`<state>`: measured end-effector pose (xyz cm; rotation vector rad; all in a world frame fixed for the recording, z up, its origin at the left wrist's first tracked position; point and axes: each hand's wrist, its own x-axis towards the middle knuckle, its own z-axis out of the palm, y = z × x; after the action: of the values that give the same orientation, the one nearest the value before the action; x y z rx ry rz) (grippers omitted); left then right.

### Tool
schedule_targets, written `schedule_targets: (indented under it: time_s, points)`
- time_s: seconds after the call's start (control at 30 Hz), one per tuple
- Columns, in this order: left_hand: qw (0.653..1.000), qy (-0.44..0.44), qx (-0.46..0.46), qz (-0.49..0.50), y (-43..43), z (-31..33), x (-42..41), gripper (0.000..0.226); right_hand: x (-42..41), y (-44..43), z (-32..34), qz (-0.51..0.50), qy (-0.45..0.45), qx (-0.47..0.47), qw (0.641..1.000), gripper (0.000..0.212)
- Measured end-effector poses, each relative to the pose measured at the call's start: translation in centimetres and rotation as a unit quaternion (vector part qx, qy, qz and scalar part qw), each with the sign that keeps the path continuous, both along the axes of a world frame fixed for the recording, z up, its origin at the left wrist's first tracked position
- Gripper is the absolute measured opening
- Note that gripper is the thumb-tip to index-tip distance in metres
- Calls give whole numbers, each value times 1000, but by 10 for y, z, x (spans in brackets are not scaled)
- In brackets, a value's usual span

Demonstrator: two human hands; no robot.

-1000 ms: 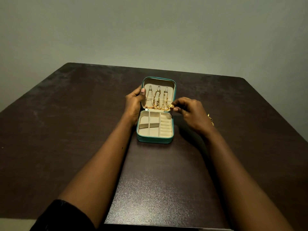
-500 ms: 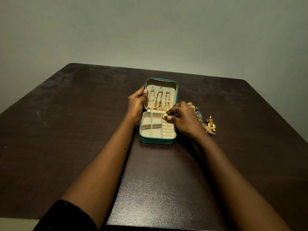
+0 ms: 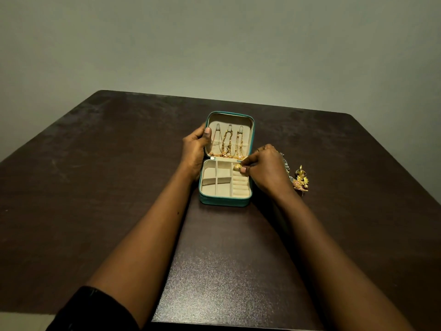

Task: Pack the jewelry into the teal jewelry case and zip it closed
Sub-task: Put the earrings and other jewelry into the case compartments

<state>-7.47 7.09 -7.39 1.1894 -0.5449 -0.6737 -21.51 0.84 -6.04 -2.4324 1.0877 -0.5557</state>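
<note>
Pinching a small gold ring between thumb and fingertips, your right grip sits narrow over the far end of the ring-roll strip, on the right side of the teal jewelry case. You cannot tell from this view whether the ring touches the rolls.

The case lies open near the middle of the dark tabletop, with its base toward you and its lid open on the far side. Your left grip is curled round the lid's left edge, thumb on the inner rim, holding it.

Three gold chains hang from the tabs inside the lid, and their lower ends gather along its bottom edge. The base has cream compartments to the left of the rolls.

On the tabletop just beyond your right wrist, near the case, lies loose jewelry. It includes ornate gold pieces and a silvery strand that your hand partly hides. A dark sleeve shows on your left arm at the lower edge.
</note>
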Motion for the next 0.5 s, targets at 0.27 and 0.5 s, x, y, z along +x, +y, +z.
schedule_targets:
  time_s: [0.27, 0.5]
  points:
    - [1000, 8, -4, 1, 0, 0, 0, 36, 0, -1, -3, -14, -54, 24, 998, 18]
    - [1000, 8, -7, 0, 0, 1, -1, 37, 5, 7, -4, -33, -94, 20, 995, 21]
